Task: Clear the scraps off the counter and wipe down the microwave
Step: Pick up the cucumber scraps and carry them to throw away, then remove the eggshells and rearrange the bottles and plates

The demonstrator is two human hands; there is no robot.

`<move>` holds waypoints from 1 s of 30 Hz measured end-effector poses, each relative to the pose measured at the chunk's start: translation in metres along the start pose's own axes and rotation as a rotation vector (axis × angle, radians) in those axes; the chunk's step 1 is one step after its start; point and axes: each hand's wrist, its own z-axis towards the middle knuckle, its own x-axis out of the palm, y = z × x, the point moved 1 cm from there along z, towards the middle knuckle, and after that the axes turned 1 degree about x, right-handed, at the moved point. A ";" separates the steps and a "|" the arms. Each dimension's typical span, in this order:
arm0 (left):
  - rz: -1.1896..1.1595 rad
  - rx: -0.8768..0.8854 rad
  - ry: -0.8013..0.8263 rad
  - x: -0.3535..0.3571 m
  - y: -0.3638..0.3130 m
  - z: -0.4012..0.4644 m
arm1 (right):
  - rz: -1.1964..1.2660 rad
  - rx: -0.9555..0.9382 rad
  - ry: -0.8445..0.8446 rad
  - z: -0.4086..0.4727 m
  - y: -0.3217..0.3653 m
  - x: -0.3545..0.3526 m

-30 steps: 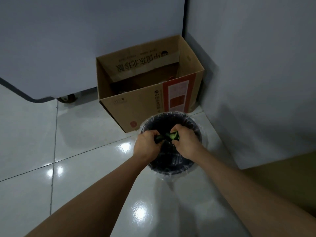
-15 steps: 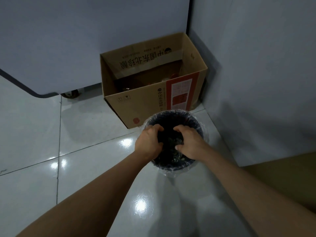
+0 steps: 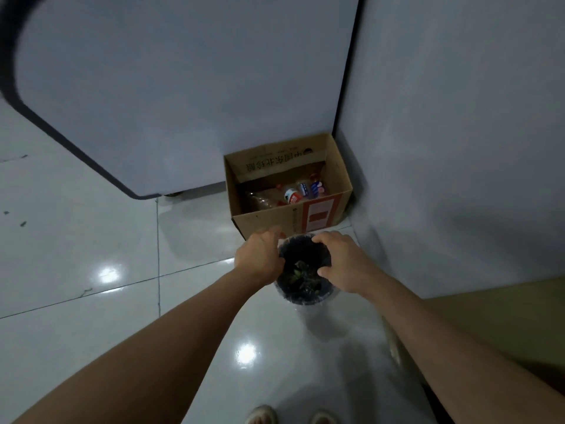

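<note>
Both hands hang over my bin [image 3: 305,296]: left hand [image 3: 260,258] and right hand [image 3: 342,264], fingers loosely curled, holding nothing. Green scraps [image 3: 301,275] lie inside it. Behind stands a cardboard box [image 3: 275,223] with bottles [image 3: 302,191].

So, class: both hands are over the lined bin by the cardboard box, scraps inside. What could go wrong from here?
1. The left hand and right hand hang over the rim of the small bin; a knock could tip it and spill the scraps onto the glossy floor.
2. The thin liner sits loosely round the rim; tugging may pull it in.
3. Scraps stuck to fingers could drop beside the cardboard box.
</note>
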 end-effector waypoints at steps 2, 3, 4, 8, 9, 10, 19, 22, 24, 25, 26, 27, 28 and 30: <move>0.002 -0.003 -0.016 -0.039 -0.012 -0.017 | -0.034 -0.024 -0.009 -0.018 0.027 -0.034; 0.004 -0.004 -0.029 -0.059 -0.017 -0.026 | -0.051 -0.035 -0.010 -0.026 0.042 -0.051; 0.008 -0.003 -0.044 -0.079 -0.022 -0.035 | -0.067 -0.045 -0.010 -0.035 0.056 -0.068; 0.033 -0.011 -0.100 -0.158 -0.041 -0.071 | -0.118 -0.093 -0.018 -0.068 0.113 -0.134; 0.035 -0.015 -0.107 -0.177 -0.046 -0.079 | -0.132 -0.115 -0.023 -0.077 0.128 -0.149; 0.035 -0.017 -0.114 -0.195 -0.050 -0.087 | -0.146 -0.138 -0.030 -0.085 0.142 -0.163; 0.051 -0.078 -0.263 -0.327 -0.067 -0.156 | -0.285 -0.319 -0.061 -0.140 0.253 -0.246; 0.045 -0.115 -0.306 -0.359 -0.061 -0.177 | -0.315 -0.377 -0.058 -0.153 0.283 -0.262; 0.042 -0.138 -0.331 -0.376 -0.054 -0.190 | -0.328 -0.411 -0.059 -0.159 0.304 -0.269; 0.041 -0.149 -0.345 -0.384 -0.050 -0.197 | -0.336 -0.427 -0.060 -0.163 0.314 -0.271; 0.038 -0.162 -0.357 -0.391 -0.045 -0.204 | -0.346 -0.441 -0.059 -0.166 0.324 -0.272; 0.033 -0.177 -0.368 -0.398 -0.040 -0.211 | -0.357 -0.454 -0.055 -0.169 0.335 -0.273; 0.030 -0.193 -0.377 -0.404 -0.034 -0.218 | -0.369 -0.468 -0.049 -0.171 0.345 -0.274; 0.021 -0.225 -0.393 -0.418 -0.022 -0.230 | -0.401 -0.502 -0.045 -0.175 0.368 -0.272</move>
